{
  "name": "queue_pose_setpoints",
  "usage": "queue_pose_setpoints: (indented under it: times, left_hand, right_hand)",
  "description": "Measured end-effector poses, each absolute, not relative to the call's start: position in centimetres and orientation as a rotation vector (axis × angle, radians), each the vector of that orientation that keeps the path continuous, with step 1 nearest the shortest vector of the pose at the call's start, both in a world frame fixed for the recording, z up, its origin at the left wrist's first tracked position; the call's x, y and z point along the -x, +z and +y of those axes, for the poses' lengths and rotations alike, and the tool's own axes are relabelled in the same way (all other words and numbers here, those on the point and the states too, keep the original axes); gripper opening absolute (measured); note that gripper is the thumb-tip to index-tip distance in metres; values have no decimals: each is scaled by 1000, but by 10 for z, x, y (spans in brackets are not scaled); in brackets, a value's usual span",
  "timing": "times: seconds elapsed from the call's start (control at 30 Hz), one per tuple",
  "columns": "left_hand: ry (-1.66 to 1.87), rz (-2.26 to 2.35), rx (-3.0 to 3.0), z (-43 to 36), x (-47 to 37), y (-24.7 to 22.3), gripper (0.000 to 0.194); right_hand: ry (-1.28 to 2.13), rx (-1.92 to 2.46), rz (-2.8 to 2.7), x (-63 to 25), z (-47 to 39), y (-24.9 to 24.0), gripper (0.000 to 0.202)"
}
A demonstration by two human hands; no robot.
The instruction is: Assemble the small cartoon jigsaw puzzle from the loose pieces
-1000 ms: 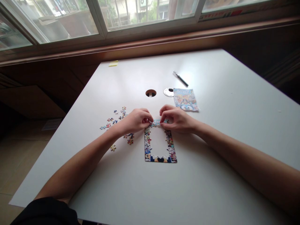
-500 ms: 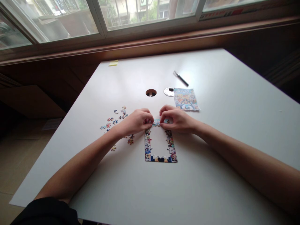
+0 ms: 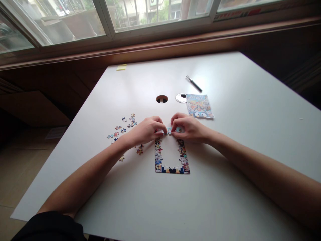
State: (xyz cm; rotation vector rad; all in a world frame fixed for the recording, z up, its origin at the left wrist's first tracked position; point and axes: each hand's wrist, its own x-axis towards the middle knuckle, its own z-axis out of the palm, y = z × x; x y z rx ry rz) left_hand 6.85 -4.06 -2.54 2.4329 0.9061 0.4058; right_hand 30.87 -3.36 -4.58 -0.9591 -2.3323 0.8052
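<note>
a left hand (image 3: 149,130) and right hand (image 3: 188,128), fingers curled, work at the far edge of a hollow, rectangular, multicoloured jigsaw border (image 3: 172,170) on a white tabletop (image 3: 140,201) — whether either grips a piece cannot be told — near scattered multicoloured jigsaw pieces (image 3: 123,130).

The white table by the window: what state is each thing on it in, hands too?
Puzzle frame, lying flat, joined where visible, middle unfilled
Left hand, fingers bent at the puzzle frame's top left
Right hand, fingers bent at its top right
Loose puzzle pieces, scattered
Picture sheet, spread out, picture up
Round disc, lying partly under the picture sheet
Table hole, uncovered
Pen, lying down; capped or not, can't tell
Yellow note, lying flat
</note>
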Motion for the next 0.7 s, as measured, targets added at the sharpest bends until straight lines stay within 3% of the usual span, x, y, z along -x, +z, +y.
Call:
queue_pose_setpoints:
  times: [0.47, 0.7]
  left_hand:
    - [396, 854, -2584, -46, -72, -25, 17]
    - [356, 811, -2596, -47, -72, -21, 15]
  right_hand:
    - [785, 937, -2379, -309, -33, -42, 1]
    - [778, 1035, -2348, -309, -30, -44, 12]
